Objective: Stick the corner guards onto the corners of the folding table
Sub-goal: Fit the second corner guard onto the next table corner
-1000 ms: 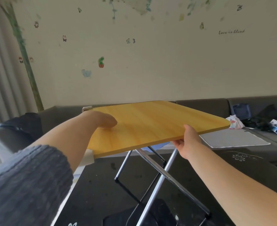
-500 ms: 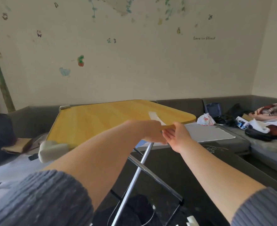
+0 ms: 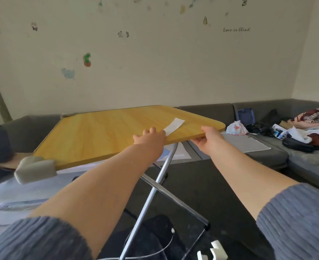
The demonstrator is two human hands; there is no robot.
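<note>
The folding table [image 3: 108,132] has a yellow wood-look top on crossed metal legs. A grey corner guard [image 3: 35,170] covers its near left corner, and another corner guard [image 3: 66,115] sits on the far left corner. My left hand [image 3: 149,138] lies on the top by the near edge, its curled fingers holding the end of a white paper strip [image 3: 174,124] that lies flat on the table. My right hand [image 3: 209,140] grips the table's edge close to the bare right corner, thumb on top and fingers underneath.
Two white corner guards [image 3: 213,252] lie on the dark floor by a thin white cable [image 3: 162,246]. A grey sofa [image 3: 267,152] wraps round behind and to the right, carrying a plastic bag [image 3: 236,128], boxes and clothes. A pale cushion [image 3: 23,190] is at the left.
The view swung right. My left hand left the far left corner and came to the near edge with the white strip, which now lies on the top. My right hand shifted towards the right corner.
</note>
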